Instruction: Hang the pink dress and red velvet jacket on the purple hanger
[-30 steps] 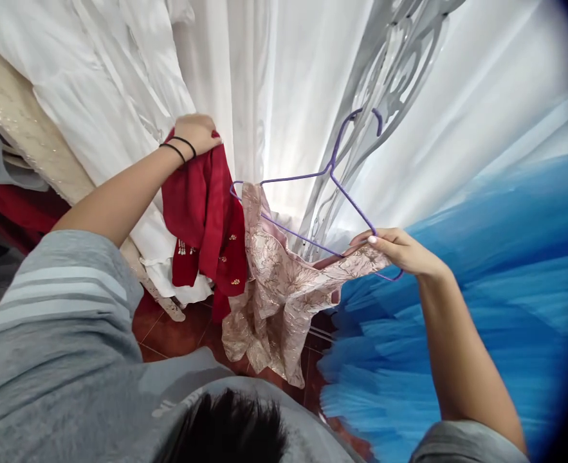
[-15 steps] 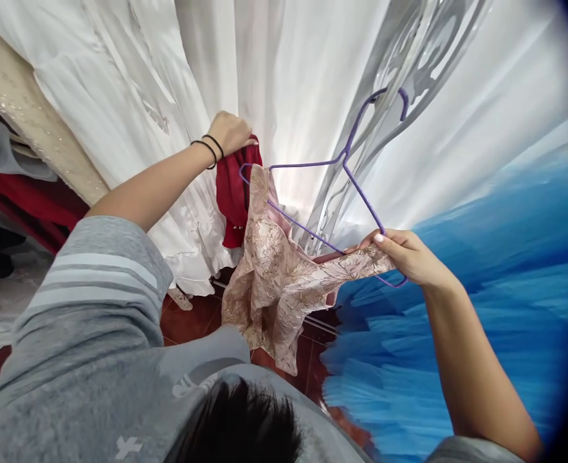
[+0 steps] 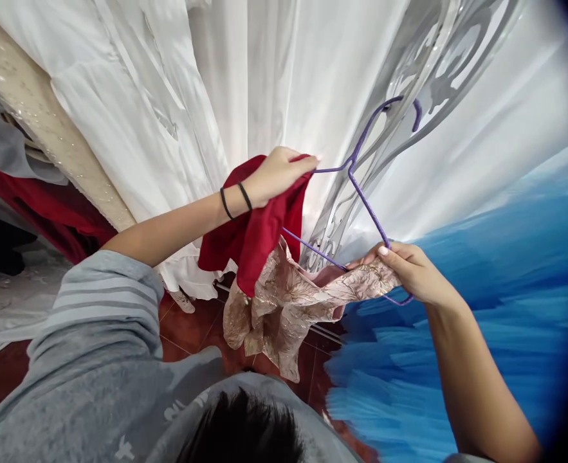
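Observation:
My left hand (image 3: 284,172) is closed on a red satin garment (image 3: 264,235), which drapes over the left arm of a purple hanger (image 3: 368,199). The hanger's hook rests on a grey scrolled metal stand. From the hanger hangs a pink and gold floral bodice (image 3: 307,289); the red cloth covers its left strap. My right hand (image 3: 409,267) pinches the bodice's right strap together with the hanger's right end, thumb on top. Some of its fingers are hidden behind the fabric.
The grey metal stand (image 3: 438,71) rises behind the hanger. White drapery (image 3: 139,135) hangs at the back left, beside a beige sparkly fabric (image 3: 62,116). Blue ruffled fabric (image 3: 457,360) fills the right side. Dark red floor tiles (image 3: 187,328) show below.
My left hand has moved right and slightly down, bringing the red garment over the hanger's left arm and the bodice's left strap. My right hand keeps its grip, shifted slightly in view.

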`<state>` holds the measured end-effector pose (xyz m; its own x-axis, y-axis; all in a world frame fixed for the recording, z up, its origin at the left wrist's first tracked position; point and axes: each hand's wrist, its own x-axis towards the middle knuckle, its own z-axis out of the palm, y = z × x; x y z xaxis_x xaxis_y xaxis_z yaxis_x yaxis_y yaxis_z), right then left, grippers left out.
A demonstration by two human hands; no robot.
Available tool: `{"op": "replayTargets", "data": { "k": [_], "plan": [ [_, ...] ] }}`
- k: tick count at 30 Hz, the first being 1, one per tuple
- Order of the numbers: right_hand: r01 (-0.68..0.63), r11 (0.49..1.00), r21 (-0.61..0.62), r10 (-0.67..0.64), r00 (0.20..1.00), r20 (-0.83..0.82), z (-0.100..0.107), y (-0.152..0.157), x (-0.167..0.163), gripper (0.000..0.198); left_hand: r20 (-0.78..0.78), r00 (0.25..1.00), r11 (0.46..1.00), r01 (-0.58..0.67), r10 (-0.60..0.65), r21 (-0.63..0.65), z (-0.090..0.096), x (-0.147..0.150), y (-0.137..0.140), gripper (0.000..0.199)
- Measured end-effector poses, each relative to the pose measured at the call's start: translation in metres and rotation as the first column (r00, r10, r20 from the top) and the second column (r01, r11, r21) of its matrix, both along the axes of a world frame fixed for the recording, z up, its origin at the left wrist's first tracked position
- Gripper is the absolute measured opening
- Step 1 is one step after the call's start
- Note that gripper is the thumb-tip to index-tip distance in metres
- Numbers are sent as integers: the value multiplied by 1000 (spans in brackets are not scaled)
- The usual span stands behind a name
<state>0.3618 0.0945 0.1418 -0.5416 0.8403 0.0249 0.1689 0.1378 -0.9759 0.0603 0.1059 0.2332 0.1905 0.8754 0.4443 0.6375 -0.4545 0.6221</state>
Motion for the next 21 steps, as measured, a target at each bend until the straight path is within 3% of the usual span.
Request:
{"op": "replayTargets", "data": {
  "k": [3,5,9,13,18,21],
  "plan": [
    [0,998,-66,-3,999,-47,-4,2,4,51,-129,985,993,109,-114,-41,7,19,-16,49],
    [-6,997,-74,2,999,-46,-6,5,6,51,-241,964,993,121,-114,14,7,14,-13,51],
    [-27,999,-38,26,999,-40,-4,8,5,52,-310,944,959,-24,115,281,-9,-24,14,47],
    [-90,996,-7,88,991,-102,-2,9,7,49,-370,908,972,-133,198,194,-31,-53,38,50],
    [-94,982,-164,55,972,-229,-29,36,-7,59,-362,878,941,-234,313,245,-44,-52,34,53],
    [-21,1000,-17,17,980,-197,-49,53,-54,59,-387,851,925,-258,355,279,-46,-46,26,54]
  ]
}}
